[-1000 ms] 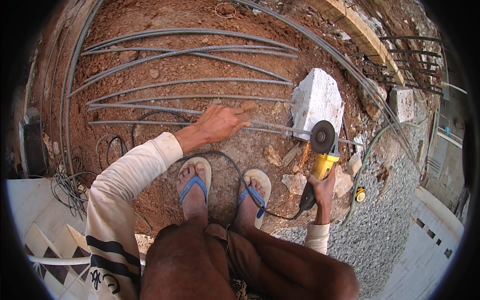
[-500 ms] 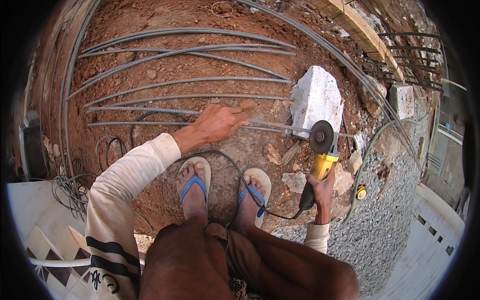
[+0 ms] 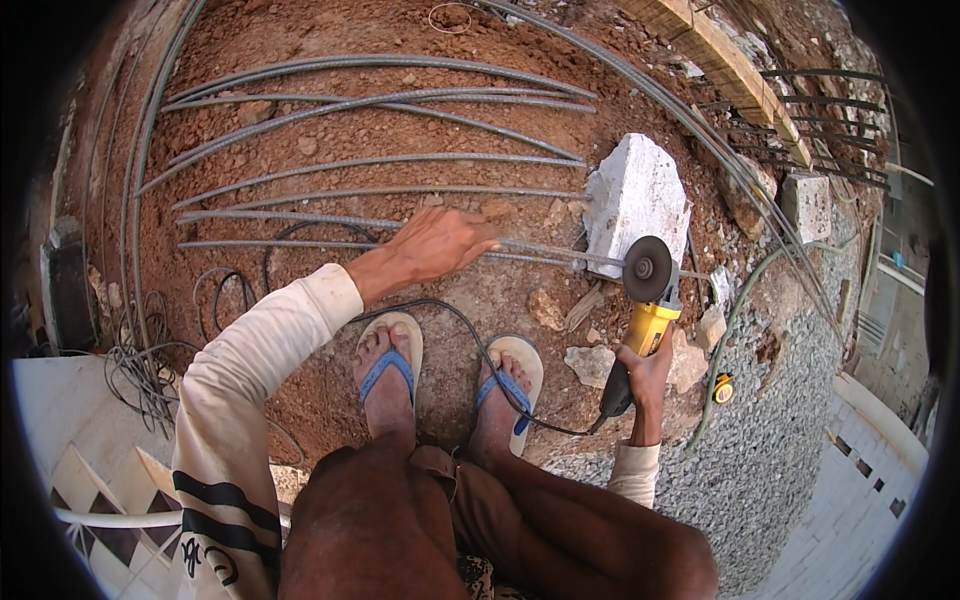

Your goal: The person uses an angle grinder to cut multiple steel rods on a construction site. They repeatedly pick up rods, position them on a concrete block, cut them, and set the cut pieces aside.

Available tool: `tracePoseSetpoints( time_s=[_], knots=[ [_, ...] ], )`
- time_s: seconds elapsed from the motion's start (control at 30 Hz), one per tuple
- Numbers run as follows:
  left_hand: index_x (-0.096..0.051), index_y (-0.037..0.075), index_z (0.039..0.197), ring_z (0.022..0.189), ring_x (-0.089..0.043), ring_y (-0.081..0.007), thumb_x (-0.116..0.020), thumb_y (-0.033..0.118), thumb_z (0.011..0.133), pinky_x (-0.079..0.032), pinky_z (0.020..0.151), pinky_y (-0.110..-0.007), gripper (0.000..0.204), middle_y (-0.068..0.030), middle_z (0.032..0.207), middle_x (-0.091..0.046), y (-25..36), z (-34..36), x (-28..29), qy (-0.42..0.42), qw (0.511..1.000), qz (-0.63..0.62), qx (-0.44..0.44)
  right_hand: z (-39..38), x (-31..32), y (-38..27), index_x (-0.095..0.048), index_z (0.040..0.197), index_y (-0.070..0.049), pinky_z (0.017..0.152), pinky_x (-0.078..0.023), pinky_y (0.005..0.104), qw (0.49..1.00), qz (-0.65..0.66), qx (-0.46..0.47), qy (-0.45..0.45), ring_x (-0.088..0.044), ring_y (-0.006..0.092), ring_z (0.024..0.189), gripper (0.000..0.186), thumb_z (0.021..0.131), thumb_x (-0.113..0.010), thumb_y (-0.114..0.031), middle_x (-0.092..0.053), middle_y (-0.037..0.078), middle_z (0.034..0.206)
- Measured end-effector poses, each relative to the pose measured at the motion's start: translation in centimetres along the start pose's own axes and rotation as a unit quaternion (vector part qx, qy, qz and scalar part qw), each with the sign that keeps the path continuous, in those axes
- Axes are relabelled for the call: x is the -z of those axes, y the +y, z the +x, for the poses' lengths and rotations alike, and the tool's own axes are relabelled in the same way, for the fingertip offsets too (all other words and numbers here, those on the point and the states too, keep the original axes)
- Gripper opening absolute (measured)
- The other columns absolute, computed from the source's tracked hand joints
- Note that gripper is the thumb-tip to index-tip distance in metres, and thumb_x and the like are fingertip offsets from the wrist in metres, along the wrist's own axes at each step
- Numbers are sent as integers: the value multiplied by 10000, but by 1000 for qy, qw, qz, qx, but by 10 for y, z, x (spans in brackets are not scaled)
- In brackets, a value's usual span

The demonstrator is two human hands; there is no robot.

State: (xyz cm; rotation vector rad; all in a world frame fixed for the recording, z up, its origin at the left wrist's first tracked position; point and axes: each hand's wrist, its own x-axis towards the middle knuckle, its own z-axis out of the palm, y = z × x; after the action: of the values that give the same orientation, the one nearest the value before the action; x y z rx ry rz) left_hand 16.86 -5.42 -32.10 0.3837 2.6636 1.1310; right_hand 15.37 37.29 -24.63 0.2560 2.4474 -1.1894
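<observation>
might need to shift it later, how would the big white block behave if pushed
The white block is probably heavy, given its stony bulk. Its angular faces suggest it would drag or tip rather than roll. The rough-looking surface should grip well.

**Spark-free now, and shorter on the right**

Threw orange sparks downward from the black cutting disc (image 3: 647,268) of the yellow angle grinder (image 3: 650,328) one second ago; shows none now. Also lost the orange specks scattered then around the pale rock (image 3: 588,366) below. Reached farther past the disc then at the free end of the steel reinforcing bar (image 3: 695,275), slanting down to the right; juts out less far now, and closer to level. Cannot tell from this view whether a piece dropped off.
</observation>
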Motion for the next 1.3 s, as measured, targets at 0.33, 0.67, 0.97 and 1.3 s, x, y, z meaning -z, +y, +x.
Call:
tracePoseSetpoints(
  time_s=[0.33, 0.67, 0.97, 1.3],
  knots=[
    [-753, 49, 1101, 888, -750, -434, -675, 317, 1097, -572, 754, -550, 279, -158, 993, -761, 1, 4, 7, -18, 1000, -6, 6, -2, 0, 3, -556, 1406, -9, 839, -578, 350, 1000, -12, 3, 3, -677, 189, 928, 677, 783, -823, -26, -687, 83, 1095],
    [-747, 46, 1082, 913, -747, -443, -638, 353, 1119, -574, 792, -565, 328, -163, 1013, -772, 1, 9, 11, -40, 999, -23, 19, -3, -1, 10, -550, 1428, -14, 872, -573, 366, 1000, -9, -17, 10, -681, 201, 954, 708, 773, -819, -29, -693, 83, 1106],
    [-779, 72, 1154, 943, -762, -408, -655, 361, 1105, -607, 808, -528, 319, -126, 1054, -788, -1, 10, 13, -48, 999, 3, 15, -22, 13, 7, -561, 1443, -42, 848, -581, 350, 987, 140, -48, 64, -686, 189, 945, 727, 766, -824, -13, -693, 68, 1098],
    [-775, 116, 1162, 853, -764, -378, -727, 332, 1064, -613, 684, -505, 242, -107, 995, -727, 11, -32, 8, 10, 999, 44, -6, -52, 17, 29, -579, 1419, -35, 828, -575, 358, 977, 160, -96, 108, -687, 211, 933, 714, 755, -841, -54, -693, 84, 1101]
  ],
)
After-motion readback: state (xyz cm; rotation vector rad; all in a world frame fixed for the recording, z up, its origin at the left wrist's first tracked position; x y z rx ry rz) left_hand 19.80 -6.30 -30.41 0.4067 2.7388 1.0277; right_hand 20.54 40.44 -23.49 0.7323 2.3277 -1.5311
